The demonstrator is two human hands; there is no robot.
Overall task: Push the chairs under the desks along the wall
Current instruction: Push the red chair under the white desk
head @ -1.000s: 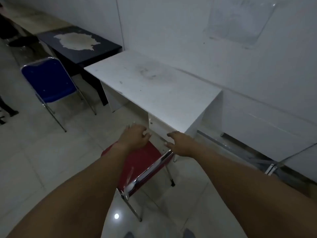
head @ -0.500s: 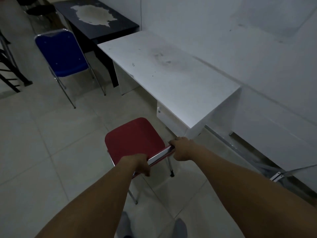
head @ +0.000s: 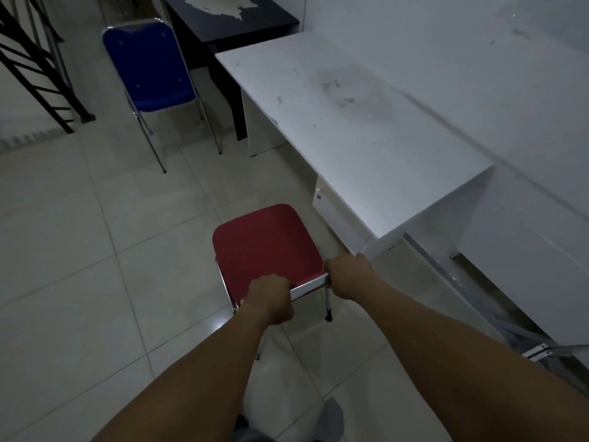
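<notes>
A red chair (head: 264, 244) with a chrome frame stands on the tiled floor just left of the white desk's near corner, its seat fully outside the desk. My left hand (head: 271, 298) grips the top of its backrest on the left side. My right hand (head: 349, 275) grips the same chrome backrest rail at its right end. The white desk (head: 350, 129) runs along the wall on the right. Further back, a blue chair (head: 149, 68) stands in front of a black desk (head: 229, 14), not tucked under it.
Black metal bars (head: 38, 65) lean at the far left. Loose metal rails (head: 471, 282) lie on the floor along the wall to the right of the white desk. Pale tiled floor (head: 95, 250) spreads to the left of the red chair.
Both hands moved from the seat area to the backrest rail and closed on it. The red chair now stands further out from the white desk, its seat fully visible.
</notes>
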